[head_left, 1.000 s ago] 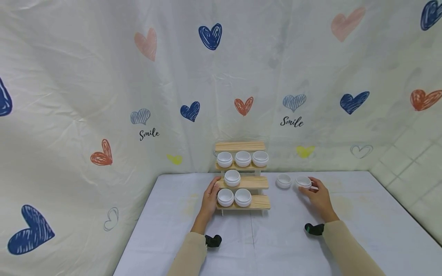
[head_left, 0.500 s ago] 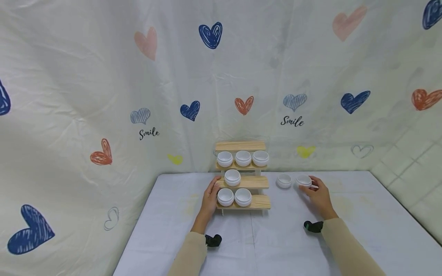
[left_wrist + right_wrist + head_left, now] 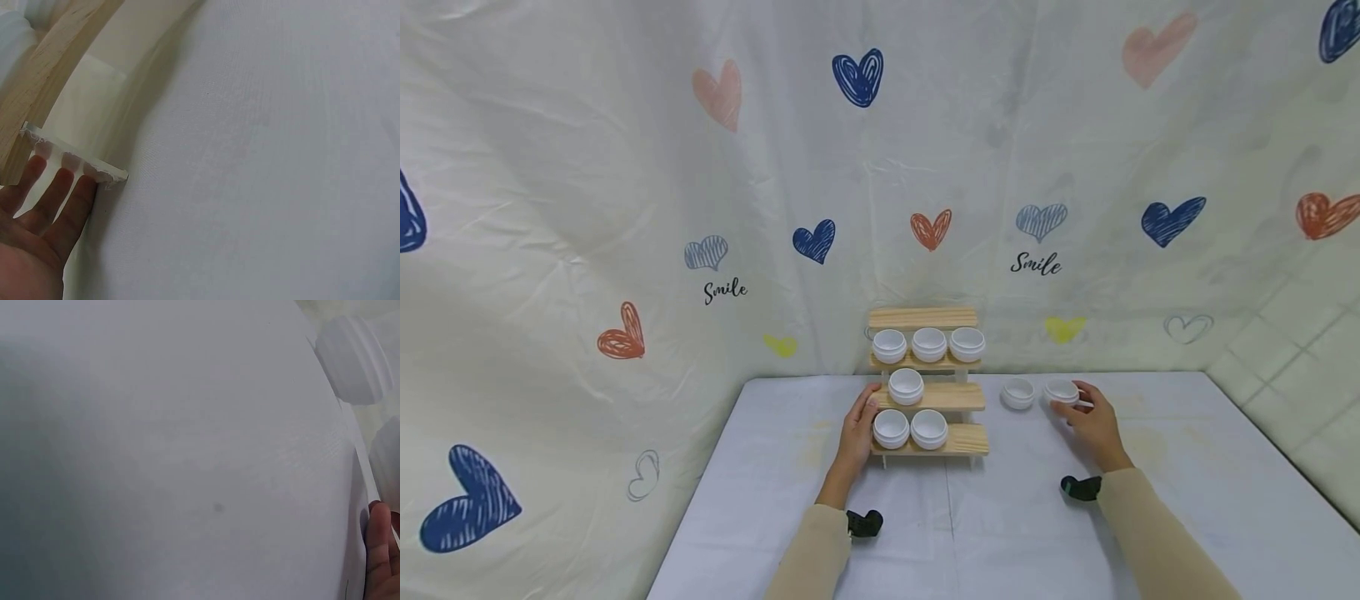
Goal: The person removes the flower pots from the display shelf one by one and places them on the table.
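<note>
A small tiered wooden rack [image 3: 958, 397] stands at the back of the table. White jars [image 3: 929, 344] fill its second shelf, one jar [image 3: 906, 386] sits on the third and two [image 3: 911, 428] on the lowest. My left hand [image 3: 859, 419] rests flat against the rack's left side. In the left wrist view its straight fingers [image 3: 59, 194] touch the rack's pale side panel [image 3: 81, 164]. My right hand [image 3: 1086, 414] curls thumb and fingers round a white jar [image 3: 1061, 389] standing on the table. A second loose jar [image 3: 1018, 393] stands just left of it, also seen as the jar [image 3: 350, 359].
The rack's top shelf [image 3: 922, 317] holds nothing. A white cloth covers the table [image 3: 1000, 533]. A heart-printed curtain [image 3: 775, 208] hangs close behind the rack. The table's right edge [image 3: 1285, 475] runs beside a tiled wall.
My right hand has edged slightly farther from me, staying on the jar. My left hand and the rack have not moved.
</note>
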{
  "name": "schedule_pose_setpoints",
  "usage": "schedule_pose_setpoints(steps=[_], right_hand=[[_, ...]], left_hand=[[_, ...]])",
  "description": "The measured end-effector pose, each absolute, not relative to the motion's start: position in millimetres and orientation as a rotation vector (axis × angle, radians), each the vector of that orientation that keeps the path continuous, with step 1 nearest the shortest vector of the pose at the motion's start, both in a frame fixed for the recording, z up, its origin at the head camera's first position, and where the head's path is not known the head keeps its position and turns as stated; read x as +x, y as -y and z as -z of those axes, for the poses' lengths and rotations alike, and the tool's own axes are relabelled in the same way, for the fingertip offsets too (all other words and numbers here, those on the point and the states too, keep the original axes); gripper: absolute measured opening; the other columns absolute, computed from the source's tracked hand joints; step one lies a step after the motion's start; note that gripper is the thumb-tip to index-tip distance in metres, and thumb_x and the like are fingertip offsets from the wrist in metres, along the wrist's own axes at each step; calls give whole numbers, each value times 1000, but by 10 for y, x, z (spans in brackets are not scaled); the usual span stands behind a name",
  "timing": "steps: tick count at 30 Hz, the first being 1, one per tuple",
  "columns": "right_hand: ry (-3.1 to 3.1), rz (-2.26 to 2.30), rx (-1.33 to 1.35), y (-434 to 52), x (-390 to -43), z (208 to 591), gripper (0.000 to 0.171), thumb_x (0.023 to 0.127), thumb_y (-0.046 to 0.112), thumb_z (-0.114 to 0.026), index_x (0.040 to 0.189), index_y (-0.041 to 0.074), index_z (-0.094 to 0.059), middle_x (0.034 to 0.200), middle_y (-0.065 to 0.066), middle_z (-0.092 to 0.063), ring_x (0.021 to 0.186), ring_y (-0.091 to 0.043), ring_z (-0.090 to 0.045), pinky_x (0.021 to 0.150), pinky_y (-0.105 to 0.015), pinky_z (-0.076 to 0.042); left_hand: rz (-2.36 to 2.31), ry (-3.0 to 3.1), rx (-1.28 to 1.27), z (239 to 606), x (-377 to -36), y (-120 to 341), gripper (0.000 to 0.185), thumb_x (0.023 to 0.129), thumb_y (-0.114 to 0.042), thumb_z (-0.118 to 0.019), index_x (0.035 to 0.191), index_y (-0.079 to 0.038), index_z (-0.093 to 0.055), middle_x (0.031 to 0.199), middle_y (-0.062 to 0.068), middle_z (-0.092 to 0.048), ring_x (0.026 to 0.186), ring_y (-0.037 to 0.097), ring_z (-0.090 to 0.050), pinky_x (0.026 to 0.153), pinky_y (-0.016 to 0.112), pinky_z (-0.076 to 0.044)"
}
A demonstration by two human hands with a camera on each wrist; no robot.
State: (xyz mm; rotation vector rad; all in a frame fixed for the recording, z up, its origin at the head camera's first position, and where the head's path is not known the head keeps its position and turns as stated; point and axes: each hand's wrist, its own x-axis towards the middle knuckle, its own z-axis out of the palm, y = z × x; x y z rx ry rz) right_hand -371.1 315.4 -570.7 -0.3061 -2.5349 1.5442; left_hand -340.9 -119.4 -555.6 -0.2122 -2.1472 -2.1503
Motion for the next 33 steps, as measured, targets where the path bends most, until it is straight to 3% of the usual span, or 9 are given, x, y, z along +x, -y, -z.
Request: schedule_pose_setpoints(steps=[5,16,22,29,33], right_hand=[[2533,-1560,-322,-3142,-3728,5712,82,96,35,-72,158,3,-30,149,-27,-41,126,-37,-53,71,-9,-49],[2550,-1536,-318,-3145,-3760,5727,79,95,31,-74,157,2,-33,149,-29,-42,125,-39,-53,69,-9,-47],[2575,-1502,-353,-3152,-3744,5732,79,95,32,-74,156,2,-34,149,-29,-43,127,-41,-52,70,-9,-44],[2590,-1457,-328,-3142,-3732,5710,78,95,33,-74,155,1,-36,147,-29,-45,126,-40,-53,70,-8,-43],[2598,-1436,-335,-3134,-3740,5714,79,95,34,-74,156,1,-35,147,-29,-46,127,-41,-53,71,-7,-43]], left_hand=[[2155,2133,-233,5387,-3289,1194,42,110,-25,-46,150,-12,-51,161,8,-44,155,31,-29,127,53,-20],[2167,2121,-255,5387,-3285,1191,44,111,-24,-44,152,-9,-48,163,14,-39,156,32,-27,127,54,-18],[2158,2132,-244,5386,-3276,1190,44,110,-25,-45,152,-10,-49,161,9,-43,155,31,-29,127,53,-20],[2141,2106,-210,5577,-3415,1155,44,111,-25,-44,151,-10,-49,161,9,-44,155,30,-29,127,53,-18],[2103,2106,-196,5656,-3467,1147,42,110,-29,-44,150,-16,-52,160,5,-46,155,28,-31,127,52,-20]])
